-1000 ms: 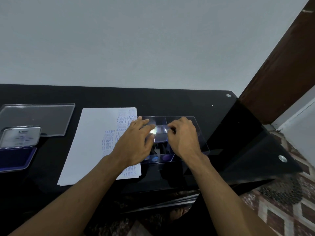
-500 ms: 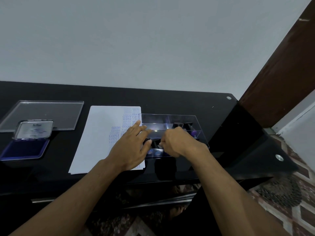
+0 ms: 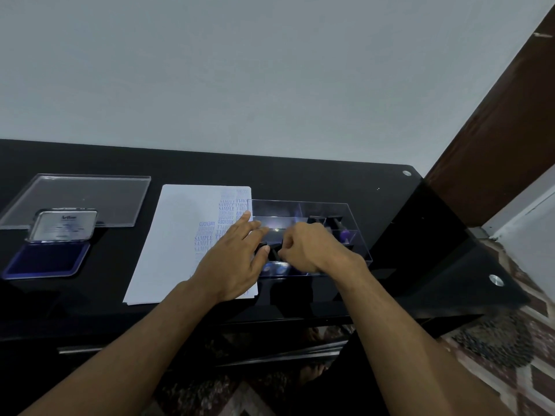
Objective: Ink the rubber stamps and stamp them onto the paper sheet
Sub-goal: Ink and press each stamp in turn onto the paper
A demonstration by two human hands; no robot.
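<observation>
Black glass tabletop carries everything I am working over. Nearest me, at about 6 o'clock, my left hand lies with fingers spread and fairly straight across the right edge of the paper sheet and against the left end of the clear plastic stamp box. Just right of it, my right hand is curled over the box; it seems to pinch something dark, probably one of the rubber stamps, but I cannot tell for sure.

Blue "SAMPLE" and "AMENDED" impressions already fill the sheet's right side, so I judge several stampings done, with the left half blank.

Out at 9 o'clock the ink pad sits open, the clear lid beyond it.
</observation>
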